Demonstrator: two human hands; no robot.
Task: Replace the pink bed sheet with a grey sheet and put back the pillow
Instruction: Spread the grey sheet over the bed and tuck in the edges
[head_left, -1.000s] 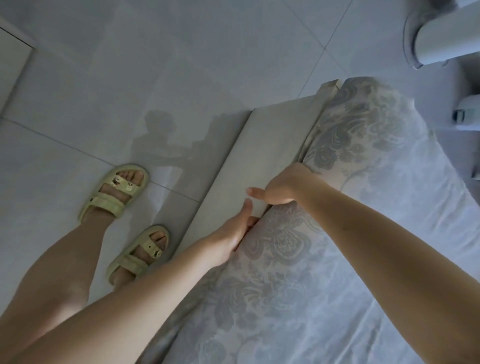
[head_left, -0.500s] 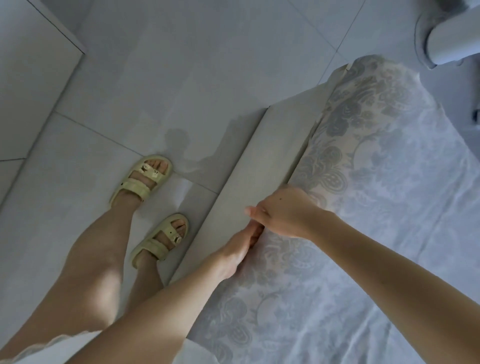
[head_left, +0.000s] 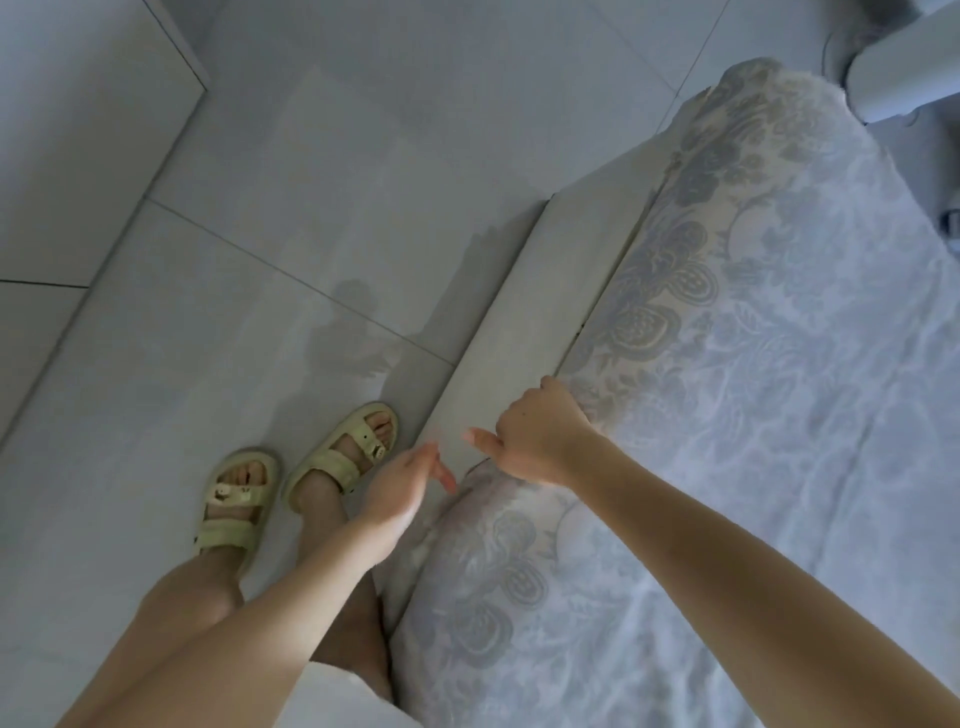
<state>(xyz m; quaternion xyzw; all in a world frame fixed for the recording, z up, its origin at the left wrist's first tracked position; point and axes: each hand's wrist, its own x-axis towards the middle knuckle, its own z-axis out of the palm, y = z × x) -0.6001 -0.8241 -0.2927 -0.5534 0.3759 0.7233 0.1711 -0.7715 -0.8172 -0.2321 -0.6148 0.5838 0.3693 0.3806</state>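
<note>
Beside a pale tiled floor (head_left: 311, 208), the grey floral-patterned fabric sheet (head_left: 727, 415) is spread on the right, its left edge gripped by the curled right hand (head_left: 540, 441), seemingly for tucking against the pale bed frame (head_left: 519, 338), while the left hand (head_left: 402, 483) is held flat and empty nearby.

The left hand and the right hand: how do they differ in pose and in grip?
The left hand has straight fingers and holds nothing; the right hand curls its fingers into the edge of the grey sheet, thumb out. The left hand looks blurred; the right hand is sharp. Both are bare and close together at the bed's side.
</note>
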